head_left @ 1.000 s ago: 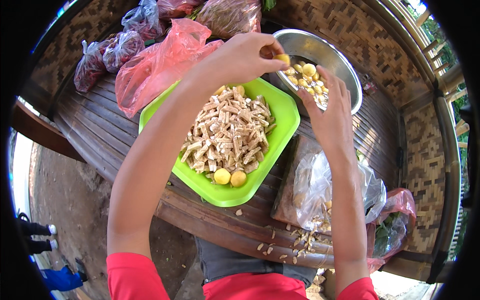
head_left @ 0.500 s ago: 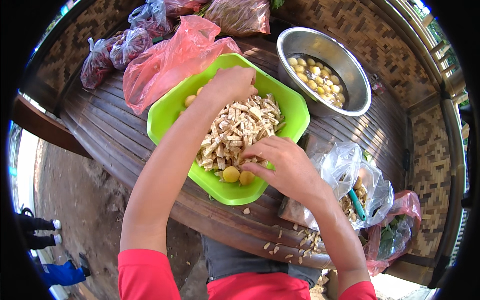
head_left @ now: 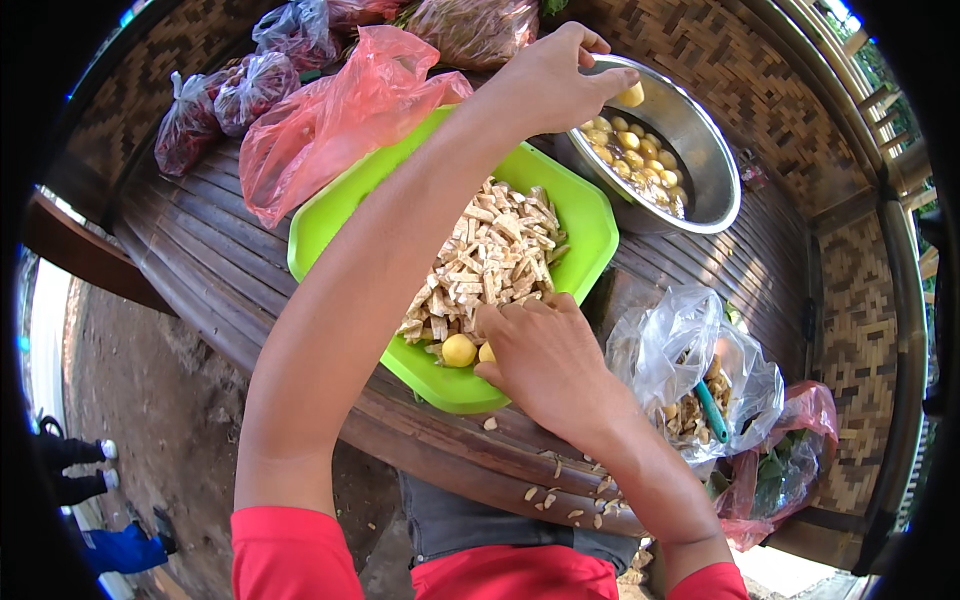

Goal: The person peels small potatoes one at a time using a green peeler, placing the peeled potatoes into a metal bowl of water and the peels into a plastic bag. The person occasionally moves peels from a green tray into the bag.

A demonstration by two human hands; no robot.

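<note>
My left hand (head_left: pixel 565 85) reaches across to the metal bowl (head_left: pixel 722 140) and pinches a small peeled potato (head_left: pixel 632 95) above its rim. Several more yellow potatoes (head_left: pixel 640 158) lie in dark liquid inside that bowl. Beneath my left forearm is a lime-green plastic tub (head_left: pixel 590 235), heaped with pale cut sticks (head_left: pixel 495 240). At the tub's near corner my right hand (head_left: pixel 555 365) is curled round a potato (head_left: pixel 487 353), mostly hidden by the fingers. Another potato (head_left: pixel 459 350) sits just left of it. My left forearm covers the tub's left part.
Everything stands on a dark slatted bamboo platform (head_left: pixel 200 230) with a woven back wall (head_left: pixel 720 60). A red plastic bag (head_left: pixel 330 120) and filled bags (head_left: pixel 262 92) lie far left. A clear bag (head_left: pixel 680 330) with a green-handled tool (head_left: pixel 712 410) is at right, near scattered peelings (head_left: pixel 550 497).
My left hand has moved from inside the green tub to above the metal bowl, holding a potato. My right hand has shifted nearer and closed round a potato at the tub's near corner.
</note>
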